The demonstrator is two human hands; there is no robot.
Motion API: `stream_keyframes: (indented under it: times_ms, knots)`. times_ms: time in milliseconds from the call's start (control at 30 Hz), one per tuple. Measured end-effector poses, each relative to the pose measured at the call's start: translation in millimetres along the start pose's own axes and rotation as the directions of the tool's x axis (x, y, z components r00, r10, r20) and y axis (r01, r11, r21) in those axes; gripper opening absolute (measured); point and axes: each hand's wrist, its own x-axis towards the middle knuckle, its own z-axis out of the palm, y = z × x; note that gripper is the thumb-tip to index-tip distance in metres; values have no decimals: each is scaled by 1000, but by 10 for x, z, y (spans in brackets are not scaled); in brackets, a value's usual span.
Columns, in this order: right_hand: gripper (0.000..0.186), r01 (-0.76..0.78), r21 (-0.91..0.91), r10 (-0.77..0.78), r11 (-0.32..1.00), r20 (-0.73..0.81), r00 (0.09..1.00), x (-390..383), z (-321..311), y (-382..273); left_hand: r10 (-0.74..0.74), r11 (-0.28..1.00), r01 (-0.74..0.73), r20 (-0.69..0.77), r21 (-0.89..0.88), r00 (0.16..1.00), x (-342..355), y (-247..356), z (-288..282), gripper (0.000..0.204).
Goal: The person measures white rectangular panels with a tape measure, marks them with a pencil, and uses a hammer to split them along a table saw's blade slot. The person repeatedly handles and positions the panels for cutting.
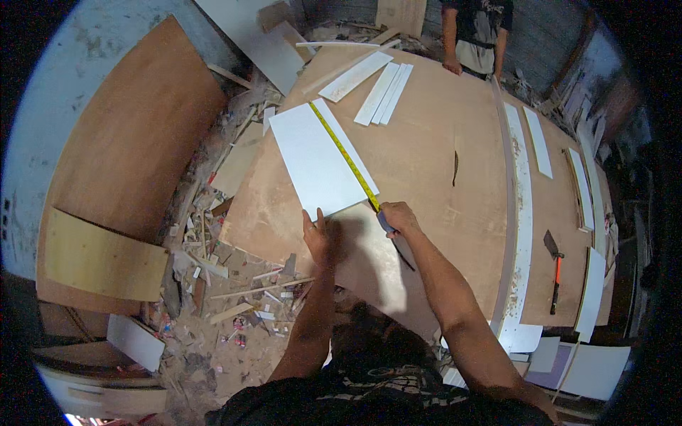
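A rectangular white board [312,160] lies at an angle on the large plywood sheet. Stretched along its right side is a yellow tape blade [341,150], reaching from the far edge to the near right corner. The blade runs into a tape measure [386,219] with a blue-grey case, gripped by my right hand [401,216] just beyond that corner. A dark strap hangs below the case. My left hand [318,236] holds the board's near left corner, thumb and finger apart at the edge; its other fingers are partly hidden.
White strips [380,92] lie at the far side of the plywood sheet [447,234]. A long white-edged piece [522,213] crosses its right side, beyond which rests an orange-handled hammer [556,273]. Scraps [249,305] litter the floor at left. Another person [477,35] stands at the far edge.
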Motion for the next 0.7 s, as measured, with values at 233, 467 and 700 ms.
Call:
stream_keyframes:
  times_ms: [233,467,700]
  knots:
    - [39,2,-8,-2,1000,-32,999,-539,122,380,112,945,-91,-47,315,993,74,277,-128,64]
    - [43,49,-173,-63,984,-75,995,-860,194,462,-58,949,42,42,313,997,70,386,-137,68]
    - [44,90,-216,-121,972,-137,983,-842,263,506,-12,947,-2,41,321,999,83,352,-135,67]
